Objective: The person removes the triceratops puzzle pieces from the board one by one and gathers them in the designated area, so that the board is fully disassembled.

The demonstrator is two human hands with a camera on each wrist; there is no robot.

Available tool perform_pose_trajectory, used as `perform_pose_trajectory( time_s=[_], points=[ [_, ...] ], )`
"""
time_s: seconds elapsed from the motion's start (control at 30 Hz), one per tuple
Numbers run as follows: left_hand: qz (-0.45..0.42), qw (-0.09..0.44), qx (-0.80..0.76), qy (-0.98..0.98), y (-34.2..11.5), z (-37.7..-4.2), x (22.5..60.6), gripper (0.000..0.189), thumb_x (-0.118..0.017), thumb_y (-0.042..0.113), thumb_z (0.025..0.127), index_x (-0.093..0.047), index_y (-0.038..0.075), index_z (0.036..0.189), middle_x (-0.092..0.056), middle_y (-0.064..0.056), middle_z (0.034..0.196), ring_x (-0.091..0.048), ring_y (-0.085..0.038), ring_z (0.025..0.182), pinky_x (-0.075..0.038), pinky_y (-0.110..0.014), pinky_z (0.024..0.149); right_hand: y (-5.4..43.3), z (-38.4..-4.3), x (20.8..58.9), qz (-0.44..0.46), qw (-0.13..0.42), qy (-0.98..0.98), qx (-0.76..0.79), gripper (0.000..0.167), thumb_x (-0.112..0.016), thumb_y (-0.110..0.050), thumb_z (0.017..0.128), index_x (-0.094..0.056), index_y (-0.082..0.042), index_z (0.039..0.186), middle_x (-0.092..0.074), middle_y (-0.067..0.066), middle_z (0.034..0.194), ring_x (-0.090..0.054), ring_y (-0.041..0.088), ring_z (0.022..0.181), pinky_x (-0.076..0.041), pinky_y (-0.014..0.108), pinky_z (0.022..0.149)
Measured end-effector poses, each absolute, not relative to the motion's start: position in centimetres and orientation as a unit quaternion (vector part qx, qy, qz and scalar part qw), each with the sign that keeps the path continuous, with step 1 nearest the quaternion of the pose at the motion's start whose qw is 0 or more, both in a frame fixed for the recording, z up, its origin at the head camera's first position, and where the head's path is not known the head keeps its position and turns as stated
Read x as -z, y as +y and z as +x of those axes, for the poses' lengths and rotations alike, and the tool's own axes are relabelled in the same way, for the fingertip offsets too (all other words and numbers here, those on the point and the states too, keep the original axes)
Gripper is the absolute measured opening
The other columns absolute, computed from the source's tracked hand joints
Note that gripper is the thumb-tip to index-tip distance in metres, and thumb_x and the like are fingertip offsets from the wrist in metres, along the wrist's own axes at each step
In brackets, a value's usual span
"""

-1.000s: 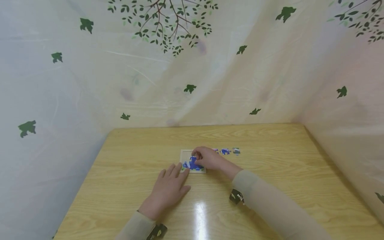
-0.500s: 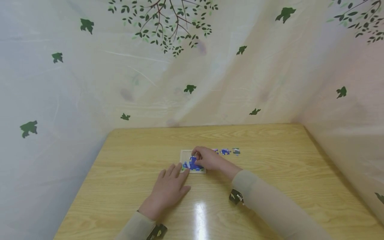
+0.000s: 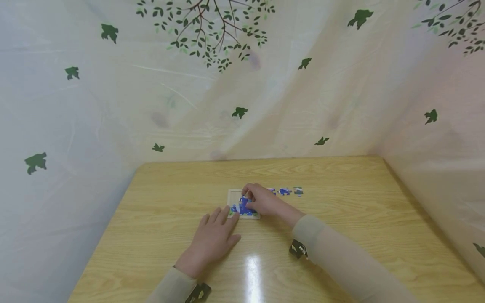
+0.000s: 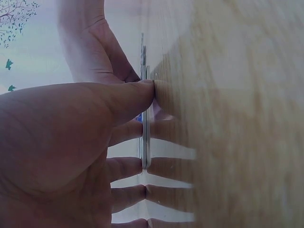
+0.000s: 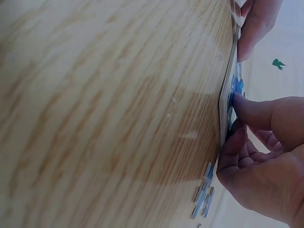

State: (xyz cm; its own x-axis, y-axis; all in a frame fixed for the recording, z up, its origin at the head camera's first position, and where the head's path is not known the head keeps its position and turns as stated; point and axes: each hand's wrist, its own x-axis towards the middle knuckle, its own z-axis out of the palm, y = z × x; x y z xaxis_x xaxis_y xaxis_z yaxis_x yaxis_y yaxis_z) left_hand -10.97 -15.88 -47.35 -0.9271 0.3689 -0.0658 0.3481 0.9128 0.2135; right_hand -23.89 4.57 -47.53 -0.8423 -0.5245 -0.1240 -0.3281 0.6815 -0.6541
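Note:
A small jigsaw tray [image 3: 229, 197] with a pale rim lies on the table, its lower part filled with blue and green picture pieces. My left hand [image 3: 210, 237] lies flat with fingers spread, its fingertips at the tray's near left corner; the left wrist view has them against the tray's thin edge [image 4: 146, 152]. Over the tray's right side, my right hand [image 3: 264, 200] pinches a blue puzzle piece [image 3: 243, 201] among the laid pieces. In the right wrist view the thumb [image 5: 259, 113] presses at the blue picture [image 5: 239, 86], with the other fingers curled below. The hand covers much of the piece.
Right of the tray, loose puzzle pieces lie in a row: a blue one [image 3: 284, 191], a grey-green one [image 3: 298, 190] and one partly behind the right hand. The wooden table [image 3: 341, 202] meets a leaf-printed cloth [image 3: 280, 105] at its back and sides.
The right hand's knuckles have risen very slightly over the tray, still at the same piece. The left hand has not moved.

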Motion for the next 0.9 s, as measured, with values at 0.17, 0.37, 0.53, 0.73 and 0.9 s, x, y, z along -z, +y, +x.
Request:
perform_pose_trajectory(
  time_s=[0.17, 0.37, 0.53, 0.73, 0.9],
  points=[
    [0.185, 0.05, -0.1, 0.976, -15.9, -10.8, 47.2, 0.066, -0.064, 0.047, 0.111, -0.051, 0.014, 0.166, -0.037, -0.022, 0.175, -0.035, -0.048, 0.16, -0.029, -0.071, 0.127, 4.6, -23.8, 47.4, -0.233, 0.154, 0.903, 0.326, 0.028, -0.077, -0.005, 0.104, -0.066, -0.011, 0.129, -0.064, 0.006, 0.111, -0.063, 0.021, 0.098, -0.059, 0.04, 0.089],
    [0.186, 0.048, -0.1, 0.976, -15.8, -10.7, 47.3, 0.065, -0.064, 0.047, 0.111, -0.052, 0.013, 0.166, -0.038, -0.022, 0.174, -0.035, -0.048, 0.16, -0.03, -0.071, 0.127, 5.0, -24.1, 48.2, -0.25, 0.14, 0.899, 0.332, 0.03, -0.077, -0.007, 0.104, -0.064, -0.011, 0.13, -0.064, 0.005, 0.112, -0.062, 0.02, 0.097, -0.059, 0.038, 0.087],
    [0.186, 0.048, -0.099, 0.976, -15.8, -10.7, 47.3, 0.065, -0.064, 0.047, 0.111, -0.052, 0.013, 0.166, -0.039, -0.022, 0.174, -0.035, -0.049, 0.159, -0.031, -0.071, 0.127, 4.7, -23.3, 47.1, -0.237, 0.141, 0.904, 0.325, 0.03, -0.076, -0.003, 0.103, -0.065, -0.01, 0.13, -0.066, 0.005, 0.111, -0.064, 0.02, 0.097, -0.06, 0.038, 0.087],
    [0.184, 0.048, -0.099, 0.977, -15.8, -10.7, 47.3, 0.066, -0.064, 0.047, 0.111, -0.052, 0.013, 0.166, -0.038, -0.022, 0.174, -0.035, -0.049, 0.16, -0.03, -0.071, 0.127, 4.6, -23.3, 47.4, -0.237, 0.134, 0.905, 0.327, 0.032, -0.077, -0.002, 0.102, -0.065, -0.011, 0.13, -0.067, 0.004, 0.112, -0.065, 0.019, 0.098, -0.061, 0.038, 0.087],
    [0.185, 0.046, -0.098, 0.977, -15.8, -10.7, 47.4, 0.066, -0.064, 0.047, 0.111, -0.051, 0.014, 0.166, -0.038, -0.022, 0.174, -0.035, -0.049, 0.16, -0.03, -0.071, 0.127, 4.8, -23.2, 47.7, -0.213, 0.124, 0.897, 0.367, 0.024, -0.073, -0.003, 0.104, -0.065, -0.011, 0.125, -0.067, 0.002, 0.104, -0.065, 0.018, 0.092, -0.061, 0.036, 0.081]
  ],
)
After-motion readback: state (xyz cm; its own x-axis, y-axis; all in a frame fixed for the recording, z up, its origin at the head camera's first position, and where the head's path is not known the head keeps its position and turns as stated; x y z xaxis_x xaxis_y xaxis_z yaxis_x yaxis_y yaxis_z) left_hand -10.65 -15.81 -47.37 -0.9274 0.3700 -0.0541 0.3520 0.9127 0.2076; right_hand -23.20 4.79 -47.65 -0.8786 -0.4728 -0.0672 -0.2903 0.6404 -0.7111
